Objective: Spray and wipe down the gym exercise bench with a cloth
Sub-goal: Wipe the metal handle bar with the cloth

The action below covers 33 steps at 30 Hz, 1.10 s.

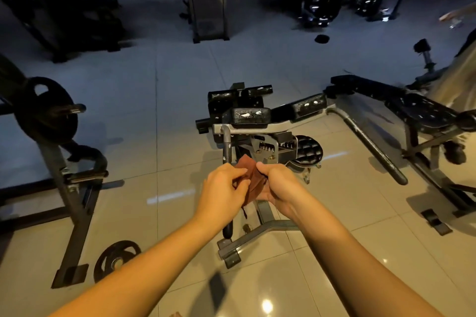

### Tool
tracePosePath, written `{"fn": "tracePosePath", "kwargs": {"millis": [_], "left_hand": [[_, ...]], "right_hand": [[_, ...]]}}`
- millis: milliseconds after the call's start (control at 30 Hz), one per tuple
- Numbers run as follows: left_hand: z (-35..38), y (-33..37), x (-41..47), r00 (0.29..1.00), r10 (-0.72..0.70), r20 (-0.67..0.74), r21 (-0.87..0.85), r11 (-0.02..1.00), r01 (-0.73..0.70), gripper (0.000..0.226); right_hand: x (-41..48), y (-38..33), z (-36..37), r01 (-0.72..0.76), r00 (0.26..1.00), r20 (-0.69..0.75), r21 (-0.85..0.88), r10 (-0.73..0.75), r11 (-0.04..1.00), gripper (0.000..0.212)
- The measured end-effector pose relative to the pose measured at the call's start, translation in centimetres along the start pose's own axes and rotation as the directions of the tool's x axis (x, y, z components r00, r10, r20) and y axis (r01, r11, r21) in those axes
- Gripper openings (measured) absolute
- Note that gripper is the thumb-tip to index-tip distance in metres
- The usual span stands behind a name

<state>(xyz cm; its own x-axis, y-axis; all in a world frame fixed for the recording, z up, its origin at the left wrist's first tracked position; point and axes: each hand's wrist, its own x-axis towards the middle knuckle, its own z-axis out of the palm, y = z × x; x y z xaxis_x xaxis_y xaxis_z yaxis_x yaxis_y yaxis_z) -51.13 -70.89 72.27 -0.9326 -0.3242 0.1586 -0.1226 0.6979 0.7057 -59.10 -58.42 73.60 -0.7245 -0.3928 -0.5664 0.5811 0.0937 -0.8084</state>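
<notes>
Crumpled brown cloth [253, 180] — both hands pinching

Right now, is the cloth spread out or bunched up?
Bunched: the cloth hangs crumpled, pinched between the left hand and right hand.

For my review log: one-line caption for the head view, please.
Left hand and right hand hold a crumpled reddish-brown cloth over the black-padded, grey-framed exercise bench.
</notes>
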Motion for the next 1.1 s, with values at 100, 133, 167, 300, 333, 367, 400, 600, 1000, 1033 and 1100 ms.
{"fn": "tracePosePath", "kwargs": {"millis": [100,133,167,300,333,367,400,600,1000,1033,1100], "left_hand": [[-0.2,0.1,0.3,0.993,0.114,0.034,-0.057,0.992,-0.112,0.027],[-0.5,0.0,0.3,0.985,0.159,0.068,-0.079,0.985,-0.154,0.025],[-0.9,-0.1,0.3,0.977,0.189,0.103,-0.095,0.979,-0.179,0.023],[-4.1,-1.7,1.8,1.0,0.003,0.017,-0.191,0.982,0.0,0.025],[-5.1,-2.1,2.7,0.991,-0.096,0.098,-0.263,0.958,0.119,0.032],[-6.0,-2.2,3.6,0.952,-0.155,0.263,-0.339,0.91,0.241,0.039],[-6.6,-2.3,4.4,0.883,-0.154,0.443,-0.39,0.854,0.344,0.043],[-5.5,-3.2,5.3,0.789,-0.254,0.56,-0.463,0.694,0.552,0.021],[-3.4,-4.9,4.6,0.749,-0.438,0.497,-0.578,0.477,0.662,0.025],[-3.1,-4.9,4.6,0.755,-0.448,0.479,-0.572,0.493,0.656,0.025],[-2.4,-5.1,4.5,0.766,-0.46,0.449,-0.559,0.525,0.642,0.022]], "right_hand": [[0.0,-0.5,-0.3,0.071,0.994,0.079,0.018,-0.073,0.997,0.031],[0.1,-0.6,-0.3,0.101,0.993,0.069,-0.011,-0.1,0.995,0.027],[0.3,-0.7,-0.4,0.127,0.991,0.04,-0.05,-0.125,0.991,0.023],[0.6,-2.2,-1.1,0.176,0.983,-0.008,-0.204,-0.181,0.963,0.02],[0.5,-2.7,-1.4,0.187,0.982,0.05,-0.224,-0.18,0.956,0.022],[0.5,-3.2,-1.7,0.195,0.977,0.126,-0.229,-0.17,0.954,0.023],[0.6,-3.5,-1.8,0.2,0.969,0.191,-0.228,-0.158,0.953,0.023],[1.4,-2.6,-0.7,0.182,0.971,0.183,-0.127,-0.157,0.975,0.023],[3.6,-0.4,-0.1,0.083,0.991,0.113,-0.053,-0.077,0.995,0.028],[3.7,-0.4,0.0,0.066,0.991,0.119,-0.072,-0.057,0.995,0.027],[4.1,-0.4,0.1,0.062,0.994,0.098,-0.087,-0.053,0.994,0.025]]}}
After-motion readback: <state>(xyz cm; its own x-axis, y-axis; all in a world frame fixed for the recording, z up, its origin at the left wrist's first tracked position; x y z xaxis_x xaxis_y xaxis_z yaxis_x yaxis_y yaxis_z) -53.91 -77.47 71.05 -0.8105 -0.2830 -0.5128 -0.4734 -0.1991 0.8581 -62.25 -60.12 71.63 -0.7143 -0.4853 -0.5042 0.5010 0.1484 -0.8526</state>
